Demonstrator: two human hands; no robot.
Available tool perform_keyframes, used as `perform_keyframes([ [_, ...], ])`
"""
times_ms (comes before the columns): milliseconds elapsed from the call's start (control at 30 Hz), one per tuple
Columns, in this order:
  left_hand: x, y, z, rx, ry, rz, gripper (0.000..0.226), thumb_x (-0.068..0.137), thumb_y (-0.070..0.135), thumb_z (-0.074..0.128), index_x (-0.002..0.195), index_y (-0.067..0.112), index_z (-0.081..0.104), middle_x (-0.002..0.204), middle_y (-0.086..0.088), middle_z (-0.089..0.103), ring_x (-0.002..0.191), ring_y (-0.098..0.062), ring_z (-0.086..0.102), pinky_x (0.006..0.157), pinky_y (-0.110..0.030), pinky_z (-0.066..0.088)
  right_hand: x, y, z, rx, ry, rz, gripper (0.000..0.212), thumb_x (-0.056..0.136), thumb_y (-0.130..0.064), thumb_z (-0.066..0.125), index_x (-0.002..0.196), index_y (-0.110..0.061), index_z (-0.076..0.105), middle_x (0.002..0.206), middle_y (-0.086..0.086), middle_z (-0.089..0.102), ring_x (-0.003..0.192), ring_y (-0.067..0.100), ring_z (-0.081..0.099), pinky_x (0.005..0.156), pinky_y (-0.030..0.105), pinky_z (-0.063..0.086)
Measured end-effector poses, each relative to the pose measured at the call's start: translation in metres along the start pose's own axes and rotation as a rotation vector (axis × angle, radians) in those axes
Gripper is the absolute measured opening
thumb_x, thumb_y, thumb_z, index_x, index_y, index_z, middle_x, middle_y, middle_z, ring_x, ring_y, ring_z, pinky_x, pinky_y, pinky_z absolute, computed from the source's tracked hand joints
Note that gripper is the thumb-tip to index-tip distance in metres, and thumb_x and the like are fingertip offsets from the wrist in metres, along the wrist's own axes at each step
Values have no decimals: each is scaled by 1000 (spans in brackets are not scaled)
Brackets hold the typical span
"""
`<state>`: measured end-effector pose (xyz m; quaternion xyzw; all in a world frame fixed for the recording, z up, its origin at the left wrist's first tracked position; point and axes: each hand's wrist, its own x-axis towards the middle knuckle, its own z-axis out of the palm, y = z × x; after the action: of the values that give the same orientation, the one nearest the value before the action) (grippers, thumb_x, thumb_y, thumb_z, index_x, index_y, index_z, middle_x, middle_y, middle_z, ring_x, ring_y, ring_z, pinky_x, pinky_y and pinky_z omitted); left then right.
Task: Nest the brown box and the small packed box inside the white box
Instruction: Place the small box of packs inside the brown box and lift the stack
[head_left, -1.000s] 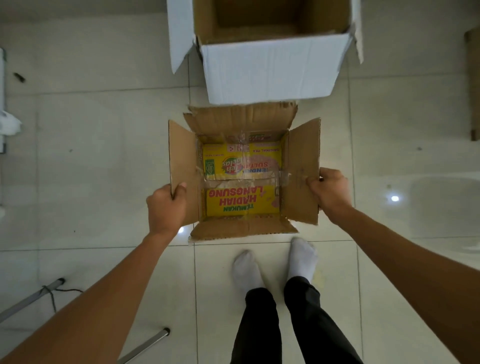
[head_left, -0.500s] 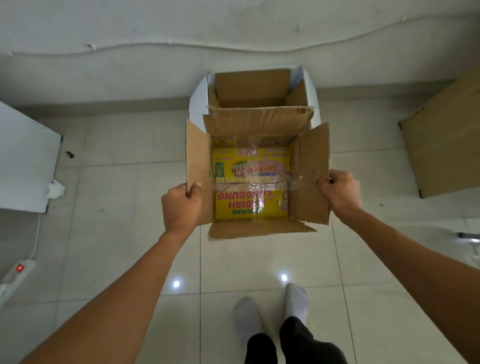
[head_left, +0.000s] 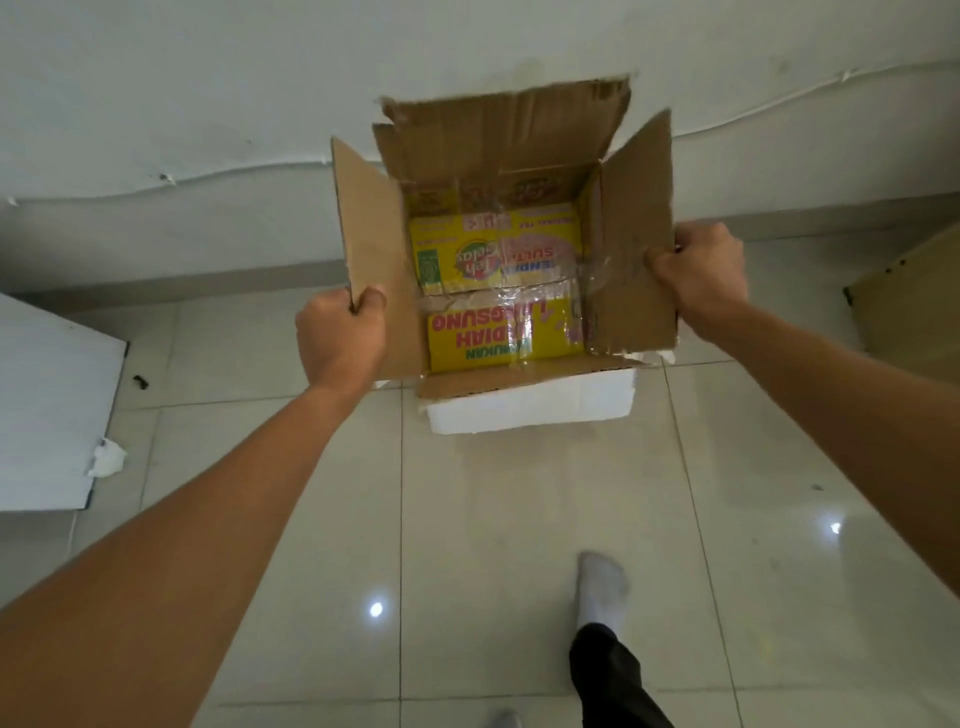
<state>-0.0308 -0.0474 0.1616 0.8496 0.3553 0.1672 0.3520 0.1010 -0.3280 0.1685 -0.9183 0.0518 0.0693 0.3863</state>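
Note:
I hold the open brown box (head_left: 631, 228) up in the air by its two side flaps. My left hand (head_left: 340, 335) is shut on the left flap and my right hand (head_left: 698, 278) on the right flap. The small packed box (head_left: 501, 291), yellow with red lettering and clear tape, lies inside on the bottom. Directly below and behind the brown box stands the white box (head_left: 530, 408) on the floor; only its near wall shows, the rest is hidden by the brown box.
A white wall runs close behind the boxes. A white board (head_left: 47, 410) lies at the left with a crumpled paper (head_left: 106, 458) beside it. A brown cardboard piece (head_left: 904, 296) leans at the right. My socked foot (head_left: 602, 584) stands on the tiled floor.
I have lifted the brown box higher and carried it forward, so it now hangs over the white box. Both hands kept their hold on the flaps.

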Motion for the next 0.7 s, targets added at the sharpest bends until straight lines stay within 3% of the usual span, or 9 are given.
perform_keyframes([
  [333, 59, -23, 88, 96, -21, 2, 51, 87, 25, 58, 43, 18, 35, 42, 4, 39, 38, -9, 37, 41, -20, 23, 83, 27, 68, 19, -116, 39, 22, 84, -16, 51, 91, -5, 69, 90, 18, 71, 79, 36, 68, 71, 46, 58],
  [500, 74, -50, 129, 129, -91, -22, 47, 88, 26, 58, 46, 19, 37, 43, 5, 39, 40, -9, 38, 41, -20, 23, 100, 53, 102, -45, -126, 80, 21, 86, -15, 51, 87, -4, 69, 85, 17, 69, 75, 34, 64, 62, 31, 49],
  [700, 96, -81, 169, 116, -182, -27, 39, 89, 26, 55, 55, 8, 53, 50, -3, 52, 45, -17, 49, 45, -21, 31, 127, 76, 138, -88, -162, 111, 20, 87, -17, 52, 91, -5, 69, 91, 18, 70, 81, 37, 66, 72, 46, 57],
])
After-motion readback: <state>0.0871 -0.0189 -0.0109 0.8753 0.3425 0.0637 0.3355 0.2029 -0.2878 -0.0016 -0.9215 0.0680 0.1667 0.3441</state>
